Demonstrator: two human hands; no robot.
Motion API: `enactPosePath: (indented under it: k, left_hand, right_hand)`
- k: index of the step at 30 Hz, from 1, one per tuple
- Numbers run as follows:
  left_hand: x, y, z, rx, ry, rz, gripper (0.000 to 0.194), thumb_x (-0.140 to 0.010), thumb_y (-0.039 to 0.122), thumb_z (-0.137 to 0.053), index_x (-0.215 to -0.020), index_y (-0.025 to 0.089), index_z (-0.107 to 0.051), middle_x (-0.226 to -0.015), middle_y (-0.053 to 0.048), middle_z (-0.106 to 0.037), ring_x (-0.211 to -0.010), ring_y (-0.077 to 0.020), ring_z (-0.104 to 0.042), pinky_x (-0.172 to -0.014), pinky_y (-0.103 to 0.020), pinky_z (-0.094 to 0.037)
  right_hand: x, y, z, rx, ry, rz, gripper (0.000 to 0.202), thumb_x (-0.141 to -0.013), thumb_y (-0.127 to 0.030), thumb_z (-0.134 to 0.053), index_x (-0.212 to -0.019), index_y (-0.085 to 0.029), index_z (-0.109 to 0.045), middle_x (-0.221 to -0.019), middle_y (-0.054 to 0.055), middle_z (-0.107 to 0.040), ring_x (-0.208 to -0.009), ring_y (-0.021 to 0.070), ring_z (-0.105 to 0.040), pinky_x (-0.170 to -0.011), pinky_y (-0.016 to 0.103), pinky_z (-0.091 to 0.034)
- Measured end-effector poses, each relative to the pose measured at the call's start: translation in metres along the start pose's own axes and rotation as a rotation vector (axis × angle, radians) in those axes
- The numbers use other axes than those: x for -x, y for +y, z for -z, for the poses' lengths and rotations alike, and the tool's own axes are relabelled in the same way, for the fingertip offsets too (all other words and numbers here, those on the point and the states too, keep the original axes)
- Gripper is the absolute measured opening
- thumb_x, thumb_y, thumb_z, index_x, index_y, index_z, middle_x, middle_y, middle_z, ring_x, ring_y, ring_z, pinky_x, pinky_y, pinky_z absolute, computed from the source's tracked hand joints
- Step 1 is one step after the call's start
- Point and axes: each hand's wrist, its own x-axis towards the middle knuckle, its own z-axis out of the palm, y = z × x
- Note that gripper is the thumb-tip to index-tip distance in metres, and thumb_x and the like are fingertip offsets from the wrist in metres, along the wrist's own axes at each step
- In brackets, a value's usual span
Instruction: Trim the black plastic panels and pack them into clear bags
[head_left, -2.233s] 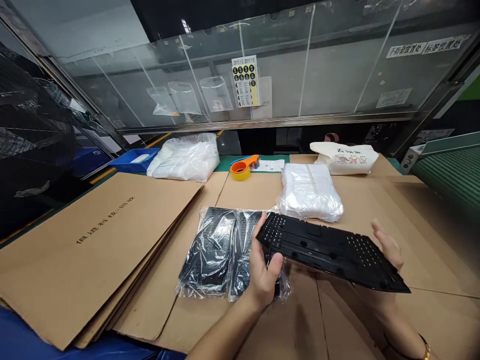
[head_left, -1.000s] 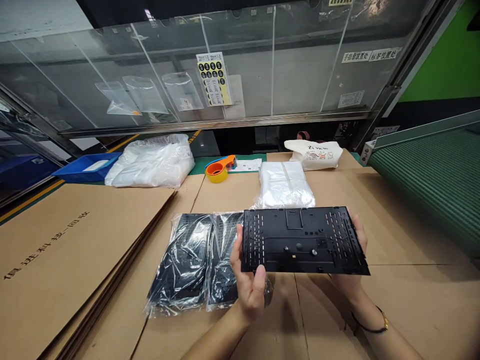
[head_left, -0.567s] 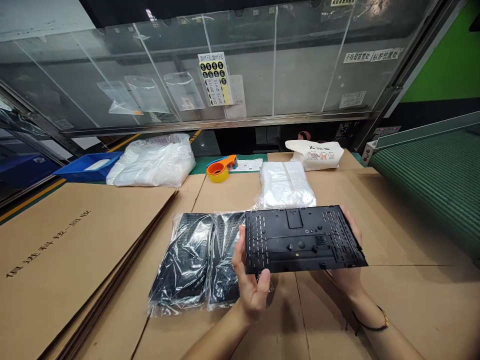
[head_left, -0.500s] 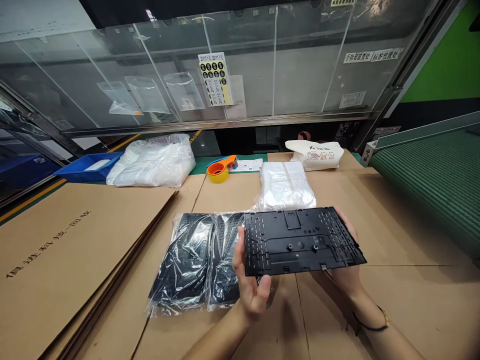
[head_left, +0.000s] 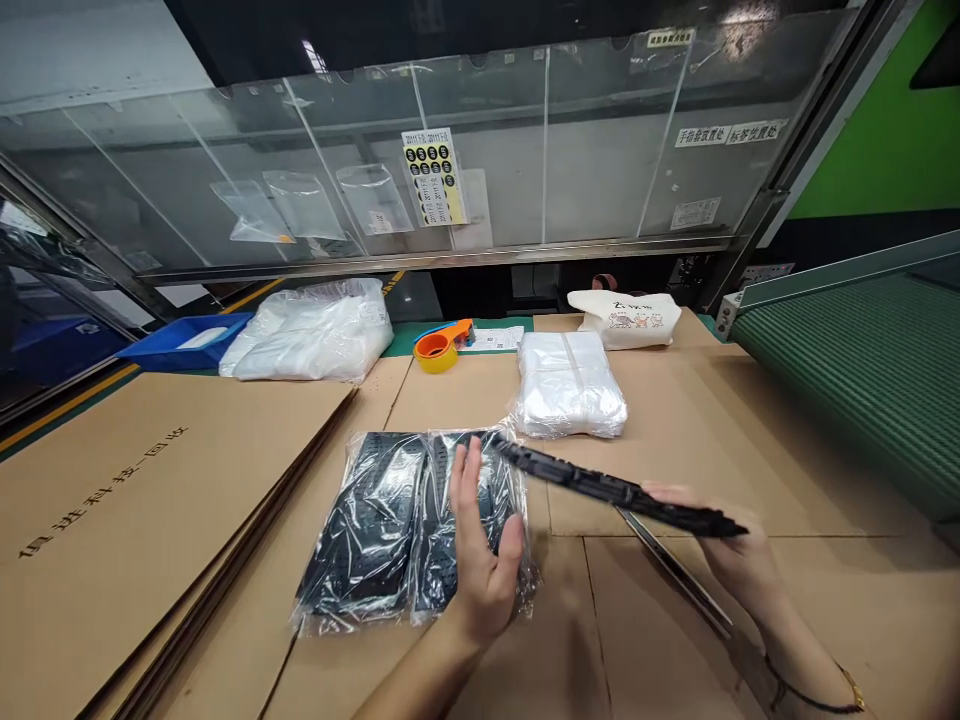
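Note:
A black plastic panel [head_left: 615,487] is seen nearly edge-on above the cardboard, its left end higher than its right. My right hand [head_left: 739,560] grips it near the right end, fingers partly hidden behind it. Below the panel, a thin silvery-edged strip [head_left: 679,575] slants toward my right wrist; what it belongs to is unclear. My left hand [head_left: 484,560] is raised with fingers stretched and thumb apart, holding nothing, just left of the panel. Two black panels in clear bags [head_left: 367,525] lie side by side, the right one partly behind my left hand.
Clear bags [head_left: 571,385] are stacked behind the panel. An orange tape dispenser [head_left: 436,350], a white plastic bundle [head_left: 311,330] and a blue tray [head_left: 184,342] stand farther back. Cardboard sheets [head_left: 165,470] lie left; a green conveyor [head_left: 862,350] is at the right.
The panel has turned from showing its broad face to nearly edge-on. My left hand has let go of it, and my right hand has moved right with it. The slanting strip has come into view.

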Motion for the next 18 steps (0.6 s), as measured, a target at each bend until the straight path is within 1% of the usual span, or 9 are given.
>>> enactPosePath:
  k: [2, 4, 6, 8, 10, 12, 13, 15, 18]
  left_hand:
    - [-0.014, 0.008, 0.007, -0.105, -0.121, -0.098, 0.049, -0.095, 0.02, -0.045, -0.144, 0.026, -0.037, -0.15, -0.007, -0.04, -0.143, -0.0239, -0.031, -0.118, -0.047, -0.029]
    - [-0.031, 0.014, 0.011, -0.177, -0.239, -0.206, 0.04, -0.094, 0.017, -0.047, -0.134, 0.023, -0.046, -0.138, -0.009, -0.053, -0.131, -0.021, -0.047, -0.11, -0.041, -0.041]
    - [-0.049, 0.014, 0.009, -0.27, -0.331, -0.31, 0.032, -0.094, 0.016, -0.049, -0.126, 0.021, -0.051, -0.126, -0.009, -0.06, -0.12, -0.0199, -0.055, -0.103, -0.038, -0.046]
    - [-0.067, 0.009, -0.001, -0.414, -0.404, -0.393, 0.026, -0.094, 0.017, -0.049, -0.119, 0.019, -0.054, -0.12, -0.009, -0.063, -0.113, -0.0211, -0.058, -0.098, -0.038, -0.049]
    - [-0.083, -0.001, -0.017, -0.623, -0.495, -0.437, 0.024, -0.093, 0.016, -0.049, -0.116, 0.016, -0.056, -0.117, -0.01, -0.063, -0.109, -0.0232, -0.059, -0.093, -0.038, -0.05]
    - [-0.097, -0.013, -0.037, -0.851, -0.613, -0.444, 0.024, -0.091, 0.014, -0.052, -0.114, 0.013, -0.057, -0.116, -0.013, -0.063, -0.105, -0.0261, -0.059, -0.088, -0.039, -0.05]
    - [-0.103, -0.018, -0.046, -0.911, -0.651, -0.444, 0.024, -0.089, 0.012, -0.053, -0.113, 0.011, -0.059, -0.115, -0.015, -0.063, -0.103, -0.0279, -0.059, -0.085, -0.04, -0.049]
    - [-0.113, -0.028, -0.061, -0.968, -0.703, -0.448, 0.021, -0.088, 0.006, -0.05, -0.106, 0.008, -0.061, -0.108, -0.018, -0.063, -0.099, -0.0301, -0.059, -0.08, -0.041, -0.048]
    - [-0.126, -0.037, -0.073, -0.984, -0.768, -0.454, 0.021, -0.086, 0.0, -0.045, -0.089, 0.009, -0.064, -0.094, -0.018, -0.065, -0.094, -0.0298, -0.06, -0.077, -0.04, -0.046]
  right_hand:
    - [0.008, 0.018, 0.01, 0.0, 0.289, -0.243, 0.029, -0.077, -0.049, -0.073, -0.08, -0.021, -0.075, -0.086, 0.007, -0.074, -0.083, 0.0281, -0.071, -0.077, 0.036, -0.059]
    - [0.012, 0.035, 0.017, 0.035, 0.542, -0.376, 0.045, -0.064, -0.06, -0.079, -0.074, -0.017, -0.072, -0.075, 0.008, -0.071, -0.071, 0.0279, -0.068, -0.069, 0.037, -0.058]
    - [0.014, 0.047, 0.021, 0.048, 0.685, -0.405, 0.054, -0.064, -0.067, -0.076, -0.072, -0.014, -0.068, -0.071, 0.008, -0.068, -0.064, 0.0247, -0.065, -0.066, 0.037, -0.056]
    - [0.014, 0.051, 0.023, 0.03, 0.787, -0.428, 0.058, -0.065, -0.071, -0.073, -0.068, -0.014, -0.062, -0.065, 0.006, -0.063, -0.059, 0.0205, -0.06, -0.065, 0.036, -0.055]
    - [0.013, 0.051, 0.023, -0.001, 0.843, -0.441, 0.059, -0.063, -0.073, -0.073, -0.067, -0.016, -0.058, -0.063, 0.003, -0.059, -0.058, 0.0182, -0.058, -0.066, 0.036, -0.055]
    - [0.013, 0.049, 0.022, -0.029, 0.857, -0.447, 0.061, -0.062, -0.074, -0.074, -0.07, -0.016, -0.058, -0.067, 0.003, -0.059, -0.062, 0.0183, -0.058, -0.069, 0.036, -0.054]
    - [0.014, 0.048, 0.021, -0.038, 0.855, -0.449, 0.061, -0.061, -0.073, -0.074, -0.074, -0.015, -0.059, -0.069, 0.003, -0.06, -0.065, 0.0189, -0.058, -0.07, 0.036, -0.054]
    - [0.015, 0.047, 0.02, -0.044, 0.841, -0.455, 0.06, -0.063, -0.072, -0.074, -0.077, -0.015, -0.06, -0.072, 0.003, -0.06, -0.068, 0.0195, -0.058, -0.07, 0.035, -0.052]
    - [0.018, 0.049, 0.019, -0.047, 0.798, -0.467, 0.056, -0.066, -0.068, -0.074, -0.069, -0.015, -0.057, -0.065, 0.001, -0.054, -0.064, 0.0174, -0.054, -0.067, 0.033, -0.05]
